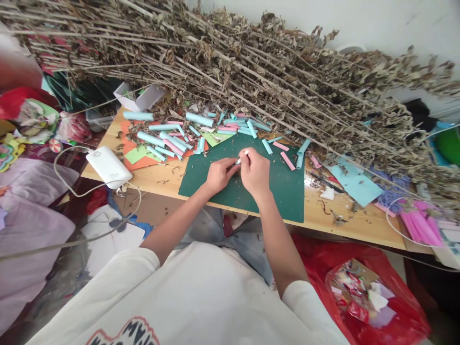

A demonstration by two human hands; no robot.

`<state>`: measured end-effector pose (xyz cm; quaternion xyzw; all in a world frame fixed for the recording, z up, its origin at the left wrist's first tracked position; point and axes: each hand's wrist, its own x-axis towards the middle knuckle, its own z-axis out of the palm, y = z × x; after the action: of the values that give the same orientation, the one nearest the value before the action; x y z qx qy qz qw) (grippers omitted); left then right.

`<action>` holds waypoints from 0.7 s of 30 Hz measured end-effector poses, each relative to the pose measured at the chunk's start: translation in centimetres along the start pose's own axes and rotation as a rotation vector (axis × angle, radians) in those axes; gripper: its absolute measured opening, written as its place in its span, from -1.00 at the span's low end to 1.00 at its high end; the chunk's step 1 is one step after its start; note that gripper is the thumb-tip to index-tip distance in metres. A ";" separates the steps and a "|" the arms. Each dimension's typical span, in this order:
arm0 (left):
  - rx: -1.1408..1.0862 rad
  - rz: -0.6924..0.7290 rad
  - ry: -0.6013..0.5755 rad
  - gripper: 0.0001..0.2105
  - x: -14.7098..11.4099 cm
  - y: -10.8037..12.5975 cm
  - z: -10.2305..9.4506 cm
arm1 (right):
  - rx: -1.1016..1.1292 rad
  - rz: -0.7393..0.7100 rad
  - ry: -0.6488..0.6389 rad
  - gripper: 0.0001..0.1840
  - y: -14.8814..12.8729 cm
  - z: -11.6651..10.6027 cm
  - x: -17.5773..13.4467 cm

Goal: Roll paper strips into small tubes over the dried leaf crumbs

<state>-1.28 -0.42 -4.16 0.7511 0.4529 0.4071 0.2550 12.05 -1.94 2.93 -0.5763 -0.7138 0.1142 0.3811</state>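
Observation:
Over the dark green cutting mat point(276, 199), my two hands meet with fingertips close together. My right hand point(256, 172) is closed around a small white stick-like thing point(246, 152); its kind is mostly hidden by the fingers. My left hand point(218, 175) pinches at the lower end of the same thing, where a pale tip shows between the fingers. Just beyond the hands lie several rolled paper tubes, light blue ones point(200, 119) and pink ones point(287, 161). Some tubes rest on orange paper point(134, 158) left of the mat.
Dried leafy stalks point(230, 72) cover the back of the wooden table point(172, 184). A white power bank point(109, 166) with cables sits at the left edge. On the right are a light blue sheet point(355, 179) and a black pen point(327, 183). A red rubbish bag point(391, 273) stands below.

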 end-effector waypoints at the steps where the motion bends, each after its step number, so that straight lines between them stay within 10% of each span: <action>1: -0.002 -0.001 -0.005 -0.73 0.0 0.0 0.0 | 0.000 0.010 0.000 -0.65 0.0 -0.1 0.0; 21: -0.011 0.001 -0.004 -0.71 0.0 -0.2 0.1 | -0.026 0.009 -0.014 -0.65 0.1 0.1 0.2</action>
<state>-1.27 -0.33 -4.41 0.7506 0.4497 0.4085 0.2598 12.04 -1.68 2.85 -0.5837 -0.7151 0.1109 0.3682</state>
